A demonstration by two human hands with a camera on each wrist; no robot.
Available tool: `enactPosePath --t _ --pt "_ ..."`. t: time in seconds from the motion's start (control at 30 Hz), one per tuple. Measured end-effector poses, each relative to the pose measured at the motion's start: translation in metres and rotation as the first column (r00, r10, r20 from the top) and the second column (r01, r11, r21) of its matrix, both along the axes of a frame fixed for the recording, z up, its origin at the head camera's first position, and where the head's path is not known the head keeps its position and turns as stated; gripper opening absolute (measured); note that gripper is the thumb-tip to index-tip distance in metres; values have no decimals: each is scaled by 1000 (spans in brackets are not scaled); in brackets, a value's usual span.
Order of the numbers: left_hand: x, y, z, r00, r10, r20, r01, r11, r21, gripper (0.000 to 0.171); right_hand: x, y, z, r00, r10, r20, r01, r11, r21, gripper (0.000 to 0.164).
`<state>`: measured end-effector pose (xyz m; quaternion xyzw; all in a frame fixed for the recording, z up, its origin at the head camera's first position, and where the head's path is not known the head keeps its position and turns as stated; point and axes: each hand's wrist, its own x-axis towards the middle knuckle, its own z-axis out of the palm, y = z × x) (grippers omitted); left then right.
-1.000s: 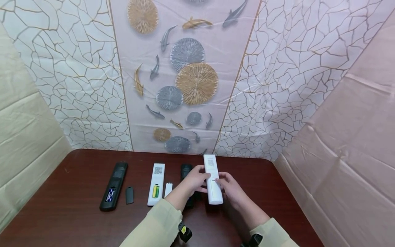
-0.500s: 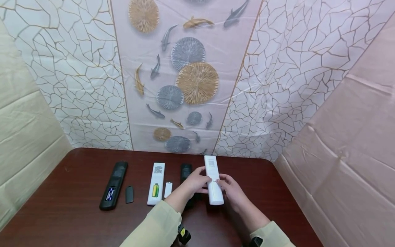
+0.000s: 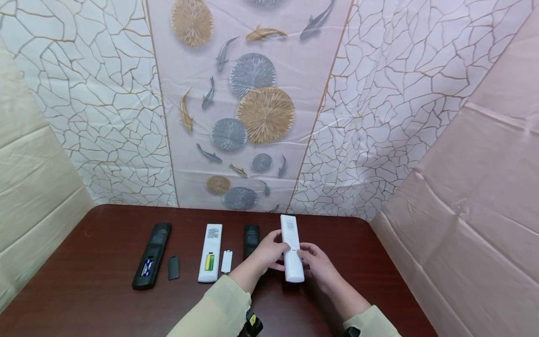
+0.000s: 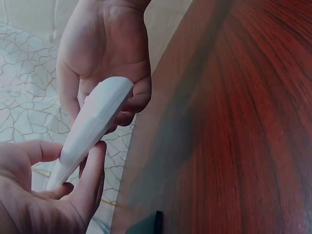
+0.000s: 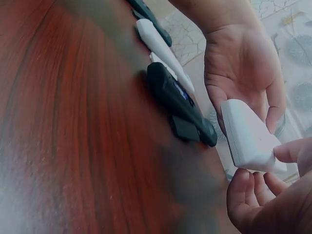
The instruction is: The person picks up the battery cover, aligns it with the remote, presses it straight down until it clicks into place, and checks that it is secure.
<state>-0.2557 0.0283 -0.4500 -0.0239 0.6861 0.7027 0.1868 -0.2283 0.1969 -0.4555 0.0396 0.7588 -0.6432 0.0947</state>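
A white remote control (image 3: 293,264) is held up over the table, its back with the printed label facing up. My left hand (image 3: 268,251) grips it from the left, thumb on the back and fingers underneath. From the right, my right hand (image 3: 318,266) holds the edge, with its thumb near the small mark on the back. The left wrist view shows the side of the white remote (image 4: 92,124) between both hands. In the right wrist view its thick end (image 5: 246,134) points toward the camera, with the right hand's fingers (image 5: 239,192) below it.
Left on the table (image 3: 189,309) lies a black remote (image 3: 153,252) with batteries exposed, beside its dark cover (image 3: 173,267). Another white remote (image 3: 212,241) with a green-yellow battery lies by a white cover (image 3: 227,261). A second black remote (image 3: 251,238) is partly behind the left arm.
Both hands and the white remote have shifted slightly right and a little toward me. The grip stays much the same, and the items on the table lie as before.
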Motion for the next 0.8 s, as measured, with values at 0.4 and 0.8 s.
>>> enactPosePath --t 0.4,0.8 --pt "-4 17 -13 1000 6 -7 -6 999 -50 63 11 26 -7 998 -59 11 59 998 25 29" --pt "-13 35 -21 998 54 16 -51 988 -145 57 20 39 -8 999 -44 23 44 999 15 30"
